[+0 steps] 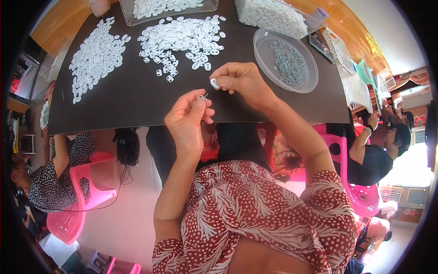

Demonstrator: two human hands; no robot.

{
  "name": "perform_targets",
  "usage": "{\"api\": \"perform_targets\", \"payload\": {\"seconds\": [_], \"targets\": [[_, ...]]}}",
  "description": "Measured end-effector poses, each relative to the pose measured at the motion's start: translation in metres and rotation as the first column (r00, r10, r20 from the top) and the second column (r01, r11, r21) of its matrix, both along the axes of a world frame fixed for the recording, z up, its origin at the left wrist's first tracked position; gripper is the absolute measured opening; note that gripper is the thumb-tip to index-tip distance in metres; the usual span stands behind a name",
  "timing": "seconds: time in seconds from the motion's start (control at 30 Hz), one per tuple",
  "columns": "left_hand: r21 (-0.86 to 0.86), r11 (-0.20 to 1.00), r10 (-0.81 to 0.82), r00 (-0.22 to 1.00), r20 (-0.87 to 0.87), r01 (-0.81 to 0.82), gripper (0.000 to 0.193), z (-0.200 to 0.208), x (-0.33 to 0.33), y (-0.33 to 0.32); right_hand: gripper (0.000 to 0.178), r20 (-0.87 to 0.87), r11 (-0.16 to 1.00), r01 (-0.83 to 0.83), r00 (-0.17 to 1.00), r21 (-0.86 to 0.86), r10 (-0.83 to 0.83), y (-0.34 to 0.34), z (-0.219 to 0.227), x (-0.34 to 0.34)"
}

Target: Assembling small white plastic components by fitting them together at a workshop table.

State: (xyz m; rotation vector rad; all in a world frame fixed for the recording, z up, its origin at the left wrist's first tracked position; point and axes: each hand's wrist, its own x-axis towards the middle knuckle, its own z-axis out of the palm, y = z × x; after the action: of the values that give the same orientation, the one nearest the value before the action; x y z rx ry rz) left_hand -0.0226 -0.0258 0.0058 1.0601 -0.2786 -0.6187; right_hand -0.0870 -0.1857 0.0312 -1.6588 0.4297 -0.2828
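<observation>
Trouble could be a drop, I'd say, if a pinch goes slack, b/c both things are so wee. R hand (239,82) has thumb + finger tight on a white pc (213,84), up over the dark table (137,101). L hand (187,116) nips a tiny shiny bit (204,97) close by, near the front edge, so it could fall to the floor; can't tell what it is. White pc looks smooth, short & fat w/ round ends, like the big pile (180,36) behind it.
</observation>
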Motion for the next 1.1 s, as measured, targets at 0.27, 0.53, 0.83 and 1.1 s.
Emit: {"api": "perform_targets", "payload": {"seconds": [0.27, 0.53, 0.83, 1.1], "targets": [[0.017, 0.999, 0.035, 0.999, 0.037, -0.036, 0.017, -0.001, -0.005, 0.001, 0.016, 0.023, 0.999, -0.025, 0.999, 0.036, 0.025, 0.015, 0.005, -0.002], [0.023, 0.998, 0.062, 0.994, 0.088, -0.064, 0.016, -0.001, -0.009, 0.003, 0.015, 0.097, 0.999, -0.028, 0.995, -0.016, 0.029, 0.024, 0.001, -0.003], [-0.002, 0.995, 0.100, 0.994, 0.054, -0.100, 0.014, -0.004, -0.008, 0.004, 0.014, 0.103, 0.998, -0.001, 0.995, -0.055, 0.007, 0.027, -0.002, -0.002], [0.006, 0.997, 0.081, 0.995, 0.066, -0.082, 0.013, -0.005, -0.008, 0.004, 0.012, 0.102, 0.999, 0.010, 0.995, -0.039, -0.006, 0.030, -0.004, -0.002]]}}
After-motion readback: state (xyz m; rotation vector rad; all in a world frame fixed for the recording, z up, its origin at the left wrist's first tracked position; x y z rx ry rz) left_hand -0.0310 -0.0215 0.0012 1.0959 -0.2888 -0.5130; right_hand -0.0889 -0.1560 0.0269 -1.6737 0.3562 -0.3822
